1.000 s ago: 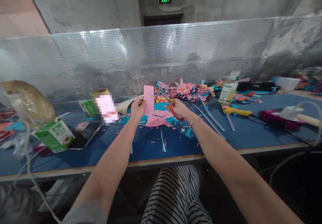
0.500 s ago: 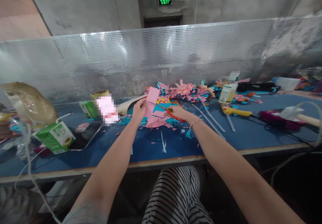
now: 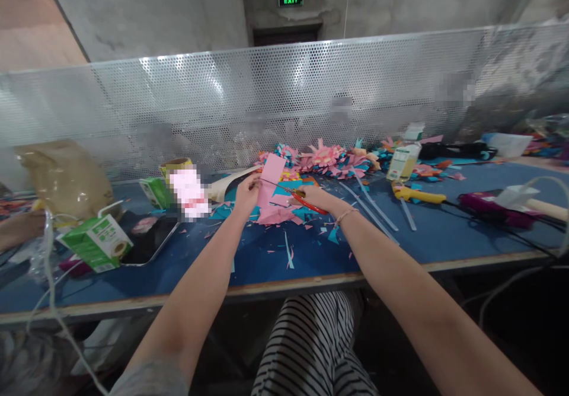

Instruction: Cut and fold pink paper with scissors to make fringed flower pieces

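A pink paper piece (image 3: 274, 168) stands tilted above the paper scraps, pinched at its left edge by my left hand (image 3: 247, 191). The fingers of my right hand (image 3: 312, 197) are wrapped round red-handled scissors (image 3: 313, 207), whose blades point left at the paper. Beneath lie pink paper scraps (image 3: 274, 215) and blue ones (image 3: 288, 189). Behind them is a pile of fringed pink, blue and orange paper pieces (image 3: 326, 157).
On the right are clear sticks (image 3: 377, 208), a yellow glue gun (image 3: 420, 197) and a bottle (image 3: 402, 163). Left stand a green carton (image 3: 98, 242), a dark tray (image 3: 151, 243) and a brown bag (image 3: 66, 176). Another person's arm (image 3: 20, 230) reaches in at far left.
The brown bag at the left has shifted right, and the other person's arm shows more beside it. The pink paper has moved slightly right; my hands have hardly moved.
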Motion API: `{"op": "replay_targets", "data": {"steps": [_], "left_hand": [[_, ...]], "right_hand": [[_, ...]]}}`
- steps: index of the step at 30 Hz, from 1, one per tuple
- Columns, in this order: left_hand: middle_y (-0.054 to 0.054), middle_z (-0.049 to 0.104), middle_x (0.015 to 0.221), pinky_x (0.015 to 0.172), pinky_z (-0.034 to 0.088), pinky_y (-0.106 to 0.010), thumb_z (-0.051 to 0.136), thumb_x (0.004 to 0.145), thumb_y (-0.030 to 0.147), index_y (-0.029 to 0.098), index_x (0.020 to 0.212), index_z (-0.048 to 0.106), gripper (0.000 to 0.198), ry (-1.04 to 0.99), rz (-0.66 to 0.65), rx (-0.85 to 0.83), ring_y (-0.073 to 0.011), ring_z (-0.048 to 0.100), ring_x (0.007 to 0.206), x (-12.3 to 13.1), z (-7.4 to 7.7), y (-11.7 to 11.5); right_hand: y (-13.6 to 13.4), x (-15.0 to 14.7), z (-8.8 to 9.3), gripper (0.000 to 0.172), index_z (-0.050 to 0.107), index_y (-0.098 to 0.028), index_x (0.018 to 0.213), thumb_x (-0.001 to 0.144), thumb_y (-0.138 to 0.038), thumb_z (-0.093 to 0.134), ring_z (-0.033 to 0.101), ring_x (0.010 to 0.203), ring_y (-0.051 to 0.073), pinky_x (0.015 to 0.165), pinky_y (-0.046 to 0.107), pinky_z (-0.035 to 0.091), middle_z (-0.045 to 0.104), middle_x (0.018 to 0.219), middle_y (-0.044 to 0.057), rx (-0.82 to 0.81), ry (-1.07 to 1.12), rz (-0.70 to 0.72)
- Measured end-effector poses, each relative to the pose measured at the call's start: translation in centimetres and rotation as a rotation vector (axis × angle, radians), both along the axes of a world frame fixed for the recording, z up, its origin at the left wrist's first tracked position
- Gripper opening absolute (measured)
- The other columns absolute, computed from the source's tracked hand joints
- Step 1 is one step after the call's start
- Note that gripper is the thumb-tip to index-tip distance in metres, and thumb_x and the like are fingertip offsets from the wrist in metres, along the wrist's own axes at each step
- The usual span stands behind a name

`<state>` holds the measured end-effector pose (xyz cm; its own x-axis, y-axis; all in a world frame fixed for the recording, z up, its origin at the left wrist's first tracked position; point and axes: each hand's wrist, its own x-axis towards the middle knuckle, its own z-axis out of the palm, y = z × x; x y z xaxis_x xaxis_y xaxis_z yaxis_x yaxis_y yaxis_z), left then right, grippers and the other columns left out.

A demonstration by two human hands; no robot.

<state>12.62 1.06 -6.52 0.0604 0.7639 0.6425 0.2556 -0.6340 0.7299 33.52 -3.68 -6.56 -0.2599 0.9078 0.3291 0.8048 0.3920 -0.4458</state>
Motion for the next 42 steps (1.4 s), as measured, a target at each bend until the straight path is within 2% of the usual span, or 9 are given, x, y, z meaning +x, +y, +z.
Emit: {"op": "replay_targets", "data": {"steps": [7,12,17,24,29,32,37,42], "left_hand": [[-0.003,0.065,0.085,0.076,0.044,-0.027,0.048,0.069,0.017,0.016,0.093,0.062,0.028,-0.056,-0.034,-0.019,-0.0137,0.058,0.077,0.0,0.0,0.1],[-0.004,0.065,0.086,0.074,0.044,-0.027,0.048,0.069,0.018,0.016,0.094,0.062,0.029,-0.024,-0.054,-0.002,-0.0143,0.058,0.077,-0.1,-0.1,0.1],[-0.003,0.065,0.087,0.074,0.044,-0.027,0.048,0.067,0.017,0.017,0.092,0.063,0.029,-0.028,-0.051,-0.017,-0.015,0.058,0.079,-0.1,0.0,0.1],[0.0,0.062,0.072,0.075,0.043,-0.028,0.044,0.058,0.007,0.017,0.085,0.064,0.035,-0.058,-0.011,-0.049,-0.0138,0.056,0.071,0.1,0.4,0.0],[0.0,0.061,0.071,0.068,0.043,-0.028,0.043,0.054,0.007,0.018,0.09,0.063,0.043,-0.027,-0.079,-0.095,-0.014,0.054,0.066,0.0,0.6,0.0],[0.0,0.061,0.071,0.063,0.043,-0.027,0.043,0.051,0.006,0.019,0.094,0.061,0.048,-0.012,-0.11,-0.135,-0.014,0.053,0.064,-0.1,0.5,0.0],[0.001,0.059,0.067,0.06,0.041,-0.025,0.047,0.052,0.007,0.018,0.097,0.06,0.048,-0.014,-0.13,-0.189,-0.0135,0.052,0.06,-0.2,0.4,-0.2],[-0.001,0.059,0.073,0.06,0.041,-0.024,0.055,0.054,0.009,0.018,0.108,0.054,0.055,-0.05,-0.221,-0.183,-0.0125,0.053,0.063,-0.3,0.5,-0.6]], "right_hand": [[0.3,0.1,-0.2,0.047,0.06,-0.017,0.076,0.063,-0.062,0.054,0.054,0.065,0.017,0.057,0.025,0.037,0.06,0.07,0.005,-0.012,0.001,0.004],[0.4,0.2,-0.3,0.048,0.062,-0.017,0.078,0.063,-0.062,0.054,0.054,0.064,0.017,0.057,0.024,0.036,0.059,0.069,0.005,0.011,-0.008,0.009],[0.6,0.3,-0.5,0.046,0.061,-0.018,0.066,0.063,-0.062,0.053,0.052,0.059,0.015,0.054,0.023,0.034,0.057,0.062,0.003,0.076,-0.014,0.021],[0.6,0.2,-0.2,0.049,0.056,-0.016,0.056,0.061,-0.064,0.051,0.046,0.054,0.011,0.051,0.022,0.029,0.052,0.056,0.001,0.078,-0.053,0.013],[0.5,0.3,0.0,0.048,0.055,-0.016,0.055,0.062,-0.064,0.05,0.045,0.053,0.012,0.05,0.022,0.026,0.052,0.055,0.001,0.073,-0.105,-0.026],[0.6,0.4,0.0,0.045,0.057,-0.016,0.057,0.063,-0.06,0.052,0.047,0.055,0.013,0.05,0.023,0.027,0.054,0.058,0.003,0.074,-0.136,-0.041],[0.9,0.9,-0.1,0.03,0.062,-0.017,0.059,0.065,-0.045,0.056,0.051,0.06,0.017,0.053,0.024,0.031,0.059,0.061,0.005,0.063,-0.137,-0.004],[1.0,0.9,0.1,0.02,0.062,-0.016,0.059,0.062,-0.036,0.06,0.052,0.059,0.015,0.051,0.022,0.031,0.056,0.055,0.002,0.031,-0.075,0.048]]}}
